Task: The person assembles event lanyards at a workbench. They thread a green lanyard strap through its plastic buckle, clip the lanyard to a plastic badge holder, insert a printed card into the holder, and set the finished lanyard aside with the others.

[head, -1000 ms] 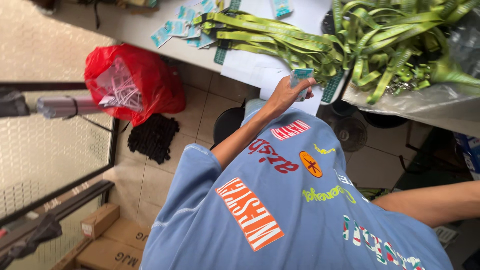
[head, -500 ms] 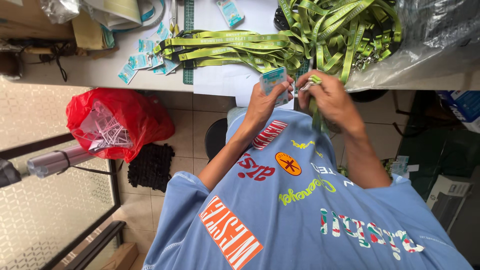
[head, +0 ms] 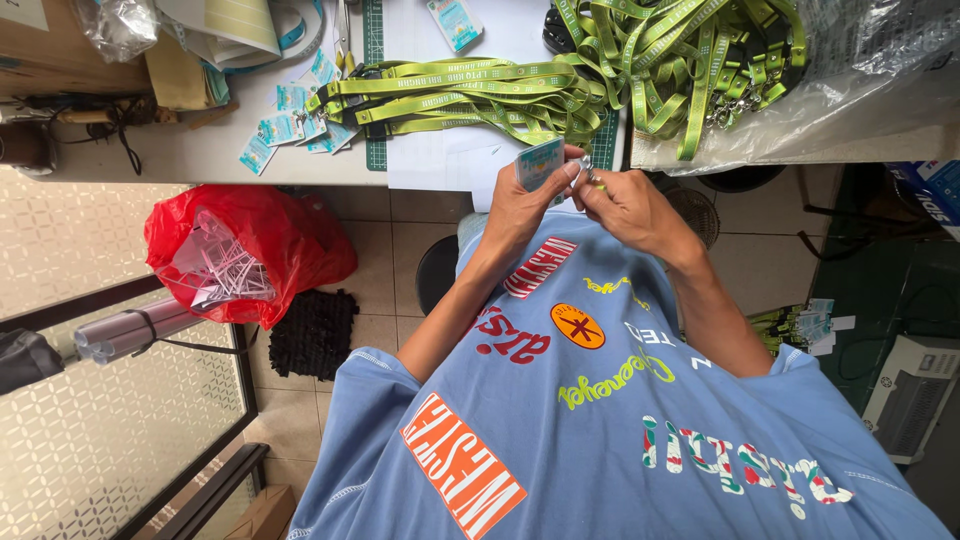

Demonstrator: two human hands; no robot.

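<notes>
Far left, 9 o'clock: red bag (head: 262,248) on the tile floor, full of white scraps, with a black mat (head: 312,332) just beside it at its 4 o'clock and a grey roll (head: 125,332) at its 7 o'clock. Above that, the table (head: 200,160) edge; loose cards (head: 285,125) lie scattered at 11 o'clock near a cardboard box (head: 60,45). Moving right: a bundle of green lanyards (head: 450,95) lies flat across a green cutting mat (head: 374,80), running toward 12 o'clock. Centre, just below the table edge: left hand (head: 525,205) is clenched on a small teal card (head: 540,163), thumb and fingers pinching its lower edge, card upright and tilted slightly. Right hand (head: 625,205) is touching the left hand at the card's 3 o'clock, fingertips pinched on a small metal clip (head: 590,180); the clip is mostly hidden, so I can't tell whether it's joined to the card. Both hands sit over the lap, above a blue printed shirt (head: 600,420). At 1 o'clock: a big heap of lanyards (head: 690,60) with metal hooks, partly inside a clear plastic bag (head: 860,70). Far right, 4 o'clock: a grey device (head: 910,395) on the floor, and a small stack of cards (head: 805,325) near the right elbow.
</notes>
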